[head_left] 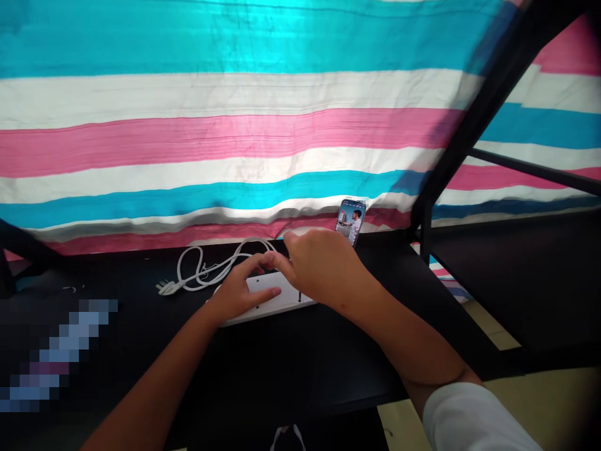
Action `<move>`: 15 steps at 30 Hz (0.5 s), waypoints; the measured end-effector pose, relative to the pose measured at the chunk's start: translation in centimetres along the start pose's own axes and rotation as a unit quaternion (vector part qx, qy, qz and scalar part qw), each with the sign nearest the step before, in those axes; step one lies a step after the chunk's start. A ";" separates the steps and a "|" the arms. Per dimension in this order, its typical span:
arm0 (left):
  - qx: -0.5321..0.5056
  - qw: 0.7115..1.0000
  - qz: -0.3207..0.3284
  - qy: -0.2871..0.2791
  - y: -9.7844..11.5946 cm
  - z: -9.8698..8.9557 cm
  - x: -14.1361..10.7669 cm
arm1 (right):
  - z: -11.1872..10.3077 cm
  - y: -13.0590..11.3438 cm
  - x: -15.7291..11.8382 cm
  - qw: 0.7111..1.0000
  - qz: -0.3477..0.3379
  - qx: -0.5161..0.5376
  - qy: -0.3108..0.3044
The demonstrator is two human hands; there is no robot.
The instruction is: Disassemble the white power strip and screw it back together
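A white power strip [277, 304] lies on the black surface, running from lower left to upper right, with small dark holes or marks along its top. Over its left part is my left hand [237, 288], thumb stretched across the strip and fingers curved apart from it toward the far side. The left fingertips meet the thumb of my right hand [323, 263]. That hand is bent over the strip's right part with its back to me. Its fingers curl out of sight, and I cannot tell what is between them.
Behind the strip, a looped white cord [192, 288] ends in a plug [168, 287]. A lit phone [351, 220] leans at the back of the black surface [291, 363]. Striped sheeting [211, 138] hangs behind. A black frame bar [469, 125] slants at right; a blurred patch [70, 341] lies left.
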State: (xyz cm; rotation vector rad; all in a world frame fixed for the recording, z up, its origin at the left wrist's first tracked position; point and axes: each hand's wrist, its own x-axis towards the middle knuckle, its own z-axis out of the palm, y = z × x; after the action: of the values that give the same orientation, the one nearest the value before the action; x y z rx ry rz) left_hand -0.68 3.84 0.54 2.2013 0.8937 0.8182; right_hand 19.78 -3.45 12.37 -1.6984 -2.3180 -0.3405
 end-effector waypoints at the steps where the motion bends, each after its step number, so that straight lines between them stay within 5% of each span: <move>1: -0.026 0.999 0.025 0.029 1.0 0.7 0.2 | 0.0 -0.1 -0.1 1.000 -0.005 -0.003 0.007; 3: -0.082 0.991 0.067 0.087 2.9 2.2 0.5 | -0.1 -0.4 -0.4 1.000 -0.025 -0.007 0.015; 6: -0.092 0.978 0.045 0.185 4.8 4.2 0.9 | -0.6 -0.7 -0.7 0.999 -0.035 0.010 -0.001; 11: -0.102 0.969 0.017 0.224 4.7 5.4 1.1 | -2.2 1.1 -1.1 0.996 -0.050 0.068 -0.020; 13: -0.158 0.963 0.030 0.219 4.4 5.5 1.0 | -3.0 3.3 -1.3 0.995 -0.032 0.061 0.071; 15: -0.192 0.959 0.025 0.208 4.3 5.6 0.7 | -3.6 6.4 -1.9 0.968 0.068 0.006 0.240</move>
State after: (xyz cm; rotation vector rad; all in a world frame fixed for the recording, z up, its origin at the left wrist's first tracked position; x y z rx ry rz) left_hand 5.40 0.19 0.45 1.7472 0.7883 1.3862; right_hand 26.64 -4.50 15.42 -1.5479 -1.8402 -0.6303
